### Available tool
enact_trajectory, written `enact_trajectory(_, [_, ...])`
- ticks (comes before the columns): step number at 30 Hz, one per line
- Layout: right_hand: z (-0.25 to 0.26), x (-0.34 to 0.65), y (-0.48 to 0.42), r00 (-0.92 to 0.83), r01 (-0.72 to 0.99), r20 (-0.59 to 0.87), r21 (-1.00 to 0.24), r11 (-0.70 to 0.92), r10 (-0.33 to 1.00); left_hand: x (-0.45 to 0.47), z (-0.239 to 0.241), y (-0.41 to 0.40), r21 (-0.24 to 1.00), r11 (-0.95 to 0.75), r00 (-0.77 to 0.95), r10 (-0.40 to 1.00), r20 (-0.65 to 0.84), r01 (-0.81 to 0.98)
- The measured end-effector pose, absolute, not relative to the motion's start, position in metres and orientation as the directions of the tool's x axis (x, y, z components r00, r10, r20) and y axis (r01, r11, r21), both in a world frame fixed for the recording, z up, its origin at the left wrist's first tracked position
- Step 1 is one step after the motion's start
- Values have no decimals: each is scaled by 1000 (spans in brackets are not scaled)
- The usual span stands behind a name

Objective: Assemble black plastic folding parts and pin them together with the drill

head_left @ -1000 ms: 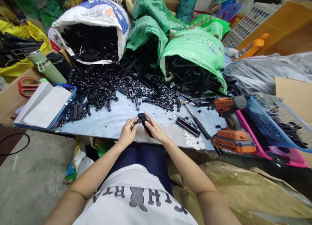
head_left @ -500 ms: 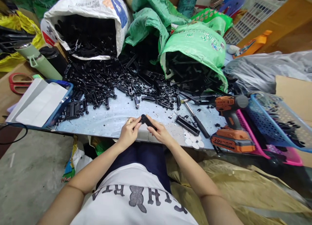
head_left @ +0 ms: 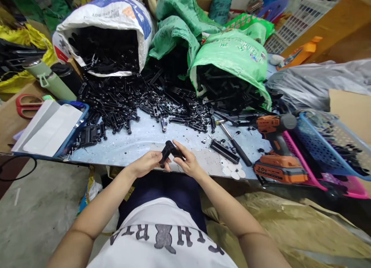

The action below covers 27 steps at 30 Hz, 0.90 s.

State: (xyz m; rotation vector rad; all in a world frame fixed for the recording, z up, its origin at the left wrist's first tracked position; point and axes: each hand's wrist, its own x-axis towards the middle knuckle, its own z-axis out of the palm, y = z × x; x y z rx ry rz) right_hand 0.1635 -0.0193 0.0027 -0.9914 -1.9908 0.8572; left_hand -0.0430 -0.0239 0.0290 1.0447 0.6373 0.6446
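Observation:
A black jointed plastic part [head_left: 168, 148] is held between both hands over the table's front edge, bent like an upside-down V. My left hand [head_left: 147, 163] grips its left arm, fingers closed around the lower end. The right arm of the part lies in my right hand [head_left: 189, 162], with the thumb below and fingers above. Beyond the hands spreads a pile of small black plastic parts [head_left: 116, 101], mixed with silvery screws [head_left: 203, 115]. To the right lie a long black part [head_left: 224, 151] and a hammer [head_left: 236, 144].
Sacks of black parts, one white [head_left: 104, 22] and one green [head_left: 232, 55], lie open at the back. An orange cordless drill [head_left: 278, 165] stands right, beside a blue basket [head_left: 327, 152]. White round discs [head_left: 233, 169] lie near the edge. Papers [head_left: 53, 127] and a green flask [head_left: 55, 84] are left.
The black part has turned and now shows two arms bent apart, where it was mostly covered by fingers. My left hand has moved slightly left and down. The view has shifted a little.

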Motion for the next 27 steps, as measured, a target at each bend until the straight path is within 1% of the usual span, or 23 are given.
enact_trajectory(3, [11, 169, -20, -464, 398, 375, -721, 567, 803, -44, 28, -32, 890, 414, 645, 736, -204, -190])
enact_trajectory(5, [15, 178, -23, -519, 488, 375, -608, 626, 768, -46, 27, -34, 885, 453, 634, 718, -288, -110])
enact_trajectory(7, [18, 191, -28, -603, 584, 310, -457, 671, 735, -51, 27, -36, 875, 484, 621, 681, -387, 15])
enact_trajectory(9, [21, 207, -35, -691, 620, 216, -313, 720, 690, -58, 30, -39, 856, 495, 620, 628, -470, 147])
enact_trajectory(10, [22, 215, -39, -729, 612, 176, -267, 745, 662, -63, 33, -41, 845, 492, 627, 596, -502, 209])
enact_trajectory(11, [23, 225, -42, -749, 603, 148, -250, 757, 646, -70, 36, -44, 836, 482, 632, 568, -527, 264])
enact_trajectory(12, [23, 235, -45, -742, 614, 134, -259, 746, 657, -77, 41, -47, 830, 467, 636, 549, -543, 305])
enact_trajectory(13, [22, 247, -47, -699, 651, 132, -289, 702, 703, -85, 46, -49, 830, 448, 631, 549, -548, 332])
enact_trajectory(14, [22, 258, -49, -609, 712, 142, -336, 617, 780, -93, 51, -50, 835, 427, 613, 571, -546, 346])
enact_trajectory(15, [23, 268, -51, -469, 772, 163, -402, 492, 868, -99, 56, -51, 841, 406, 590, 600, -540, 357])
enact_trajectory(16, [24, 276, -53, -292, 800, 178, -493, 342, 940, -102, 60, -51, 846, 385, 555, 640, -532, 368])
enact_trajectory(17, [26, 280, -56, -121, 773, 169, -602, 200, 978, -101, 62, -51, 848, 362, 527, 668, -525, 387])
enact_trajectory(18, [29, 280, -59, -8, 694, 129, -714, 99, 992, -95, 62, -51, 843, 340, 523, 668, -529, 417])
enact_trajectory(19, [33, 275, -63, 23, 584, 71, -811, 44, 997, -83, 61, -52, 841, 308, 541, 656, -527, 445])
enact_trajectory(20, [38, 267, -68, -27, 466, 14, -885, 24, 1000, -69, 60, -54, 842, 273, 575, 629, -523, 466])
enact_trajectory(22, [47, 246, -78, -239, 257, -62, -966, 1, 969, -34, 56, -59, 862, 206, 649, 584, -488, 463])
enact_trajectory(24, [54, 229, -88, -376, 112, -95, -992, -57, 922, -5, 54, -63, 884, 166, 712, 536, -453, 438])
enact_trajectory(27, [56, 221, -102, -441, -6, -146, -986, -166, 885, 16, 56, -64, 901, 139, 765, 484, -424, 411])
